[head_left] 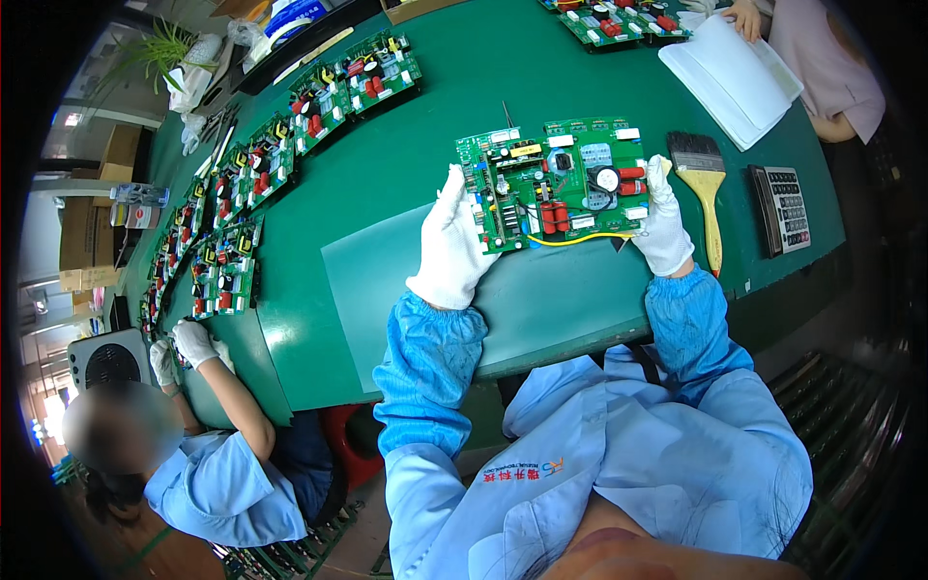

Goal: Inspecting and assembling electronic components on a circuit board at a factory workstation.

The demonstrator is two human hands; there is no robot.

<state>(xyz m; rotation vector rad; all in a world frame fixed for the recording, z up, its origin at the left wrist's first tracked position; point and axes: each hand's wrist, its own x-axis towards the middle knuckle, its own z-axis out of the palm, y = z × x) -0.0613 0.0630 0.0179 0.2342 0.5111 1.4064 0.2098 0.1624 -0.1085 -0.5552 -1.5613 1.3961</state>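
Observation:
Between my two white-gloved hands a green circuit board [527, 198] is held by its left and right edges, above the green table. It carries red cylinders, a black round part, white connectors and a yellow wire along its near edge. My left hand [452, 246] grips the left edge, its fingers partly behind the board. My right hand [664, 227] closes on the right edge near the red cylinders. Just right of that hand lies a wide paintbrush [704, 188] with black bristles and a yellow handle.
A calculator [785, 208] lies right of the brush. Open papers [730, 82] sit at the far right by another person's hand [744, 19]. Rows of circuit boards [319, 111] line the table's left and far sides. At left, a co-worker's gloved hands [193, 343] are near boards.

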